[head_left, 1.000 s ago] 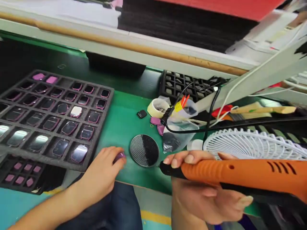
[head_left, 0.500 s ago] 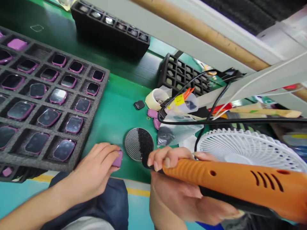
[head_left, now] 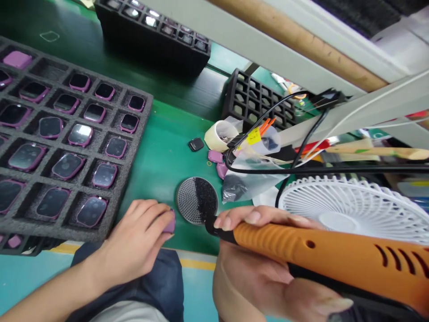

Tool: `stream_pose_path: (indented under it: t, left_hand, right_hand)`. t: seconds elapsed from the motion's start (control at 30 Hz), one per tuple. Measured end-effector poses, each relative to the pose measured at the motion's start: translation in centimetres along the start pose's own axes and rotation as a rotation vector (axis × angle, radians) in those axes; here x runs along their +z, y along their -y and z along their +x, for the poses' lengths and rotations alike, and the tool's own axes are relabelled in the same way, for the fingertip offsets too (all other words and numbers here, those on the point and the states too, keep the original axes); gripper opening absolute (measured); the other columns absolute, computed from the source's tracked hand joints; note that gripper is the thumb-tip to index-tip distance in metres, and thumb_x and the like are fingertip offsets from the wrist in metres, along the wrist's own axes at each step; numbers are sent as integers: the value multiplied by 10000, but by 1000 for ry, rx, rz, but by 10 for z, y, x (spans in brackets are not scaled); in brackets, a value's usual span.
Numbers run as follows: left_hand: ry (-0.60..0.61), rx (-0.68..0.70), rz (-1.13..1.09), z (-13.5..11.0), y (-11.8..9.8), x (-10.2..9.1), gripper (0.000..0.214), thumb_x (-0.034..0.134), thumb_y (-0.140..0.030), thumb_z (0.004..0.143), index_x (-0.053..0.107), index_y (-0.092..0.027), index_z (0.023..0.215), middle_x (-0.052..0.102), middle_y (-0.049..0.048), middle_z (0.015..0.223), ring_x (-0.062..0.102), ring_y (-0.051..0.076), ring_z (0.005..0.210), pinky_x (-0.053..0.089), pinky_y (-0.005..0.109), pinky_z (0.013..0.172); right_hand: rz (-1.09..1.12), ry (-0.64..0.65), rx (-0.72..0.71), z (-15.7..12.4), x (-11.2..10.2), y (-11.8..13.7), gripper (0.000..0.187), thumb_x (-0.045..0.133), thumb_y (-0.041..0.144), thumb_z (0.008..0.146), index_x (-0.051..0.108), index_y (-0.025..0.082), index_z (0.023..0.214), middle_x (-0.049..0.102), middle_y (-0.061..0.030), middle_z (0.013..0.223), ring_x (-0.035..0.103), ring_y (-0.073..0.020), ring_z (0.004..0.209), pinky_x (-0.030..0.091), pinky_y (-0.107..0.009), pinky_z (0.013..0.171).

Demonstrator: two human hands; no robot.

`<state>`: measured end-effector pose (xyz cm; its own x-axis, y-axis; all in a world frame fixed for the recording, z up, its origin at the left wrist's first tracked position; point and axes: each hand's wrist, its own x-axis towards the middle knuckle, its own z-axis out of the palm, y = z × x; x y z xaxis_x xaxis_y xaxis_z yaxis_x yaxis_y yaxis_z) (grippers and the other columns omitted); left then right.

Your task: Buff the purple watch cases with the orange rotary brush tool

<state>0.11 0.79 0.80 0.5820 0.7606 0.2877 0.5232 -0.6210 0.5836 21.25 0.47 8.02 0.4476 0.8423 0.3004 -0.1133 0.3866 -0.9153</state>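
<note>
My left hand (head_left: 136, 243) rests on the green mat (head_left: 164, 156) near its front edge, fingers curled over a small purple watch case (head_left: 170, 223). My right hand (head_left: 268, 273) grips an orange electric screwdriver (head_left: 328, 259); its black tip sits at the edge of a round black mesh screw dish (head_left: 197, 200). Left of my hands lies a black foam tray (head_left: 132, 147) with several purple-rimmed watch cases in its pockets.
A white desk fan (head_left: 355, 210) lies at the right. Behind the dish are a roll of tape (head_left: 219, 134), loose purple parts (head_left: 214, 156), a small black part (head_left: 196, 144), plastic bags and black cables. More black trays (head_left: 258, 100) stand at the back under a white rail.
The view has tilted down and shifted left. My left hand stays on the purple case. The screwdriver tip has moved closer to the mesh dish.
</note>
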Motion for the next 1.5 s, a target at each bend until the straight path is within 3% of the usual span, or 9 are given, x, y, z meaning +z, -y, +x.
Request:
stream_pose_path:
  t: [0.17,0.5,0.73,0.9,1.1,1.17,1.37,1.5]
  left_hand:
    - [14,99,69,2,0,0,230,685,-256,1091,717,-218,1315,730,90,1332,617,311,1177,467,500,1003]
    - [6,80,34,2,-1,2,240,703,-262,1084,736,-213,1316,733,89,1320,616,297,1149,463,486,971]
    - [4,94,37,5,-1,0,240,707,-250,1073,744,-196,1304,743,91,1307,623,301,1132,470,489,959]
    - [14,93,37,6,-1,0,242,700,-253,1075,743,-198,1307,745,91,1304,629,305,1141,468,496,977]
    - [7,89,39,4,-1,0,229,698,-256,1081,744,-198,1297,750,83,1296,628,298,1139,465,487,965]
    - [-2,92,40,4,-1,1,215,701,-252,1082,744,-200,1285,755,78,1291,633,293,1144,465,483,968]
    - [-2,152,23,4,0,1,186,721,-294,1090,738,-205,1252,763,58,1281,641,275,1136,461,474,984]
    - [-5,144,19,5,0,2,194,740,-306,1075,739,-200,1237,761,60,1254,640,279,1123,462,476,967]
  right_hand:
    - [100,7,41,-4,3,-8,524,655,778,953,724,340,1231,645,29,846,603,-177,645,554,-352,574]
    - [89,-1,3,-9,0,-22,704,446,904,972,731,323,1248,630,15,813,567,-176,627,509,-348,558]
    - [64,-7,33,-11,-1,-22,711,431,915,969,734,330,1234,646,13,808,579,-171,612,506,-349,539]
    - [45,-28,54,-11,-1,-21,618,435,842,1019,733,339,1219,641,19,813,572,-167,618,517,-350,553]
    - [56,19,7,-10,-1,-27,709,390,896,992,742,326,1224,634,20,794,563,-170,588,499,-338,507]
    - [39,5,5,-11,2,-23,658,414,864,1009,742,336,1223,626,25,786,555,-170,584,497,-338,510]
    - [-99,-96,-2,-15,7,0,462,721,729,942,731,329,1172,604,26,820,545,-186,620,509,-394,561]
    - [-29,37,-8,-16,6,0,310,610,594,1045,699,351,1215,641,35,794,599,-191,585,525,-396,530]
